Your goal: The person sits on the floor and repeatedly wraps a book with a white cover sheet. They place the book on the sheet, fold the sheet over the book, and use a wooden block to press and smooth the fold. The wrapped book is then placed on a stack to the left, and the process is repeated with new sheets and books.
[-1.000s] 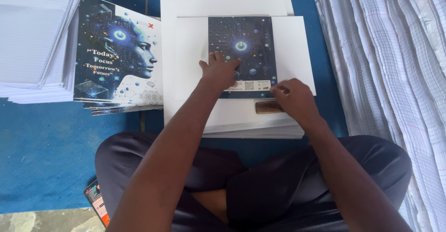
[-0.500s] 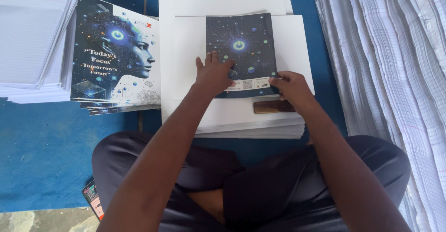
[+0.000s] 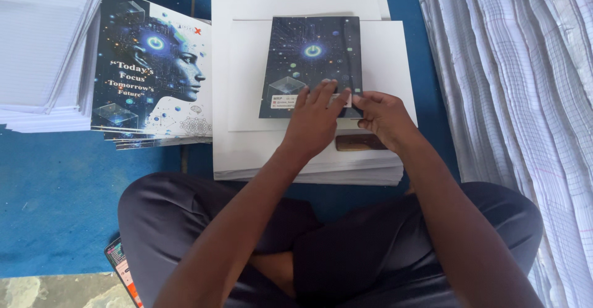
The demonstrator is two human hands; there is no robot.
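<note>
I'm seeing dark cover sheet (image 3: 309, 61) lying on white sheet stack (image 3: 247, 154); left hand (image 3: 318, 120) pressing flat, unclenched; right hand (image 3: 383, 116) pinching cover's lower edge; wooden block (image 3: 355, 142) lying just beside; printed covers pile (image 3: 151, 73) waiting, I'm judging work partway

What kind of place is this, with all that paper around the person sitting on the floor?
Probably a small notebook-making or binding workshop. A pile of printed covers lies to the left, stacks of ruled sheets rise on the right, and both hands, left hand and right hand, press a dark cover onto a stack of white sheets.
</note>
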